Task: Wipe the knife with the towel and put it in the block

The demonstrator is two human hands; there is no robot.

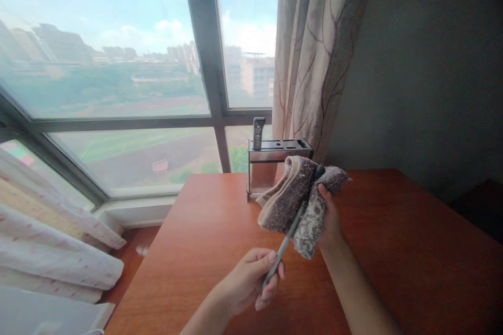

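My left hand (pixel 257 278) is closed on the grey metal shaft of what looks like a sharpening steel (pixel 286 241), which slants up and to the right. Its black handle end shows among the folds of a fuzzy grey-brown towel (pixel 288 193) with pale edging. My right hand (pixel 329 214) grips that towel from the right, its thumb over the speckled fold beside the handle; the other fingers are hidden behind. Just beyond the towel, a knife block (pixel 251 178) with clear sides and a slotted dark top stands on the table, one knife handle (pixel 258 133) sticking up from it.
The reddish-brown wooden table (pixel 188 251) spreads under both hands. A large window (pixel 106 123) lies behind and to the left, with a patterned curtain (pixel 310 52) at the back and pale curtains (pixel 51 251) at the left. A dark wall (pixel 424 73) stands at the right.
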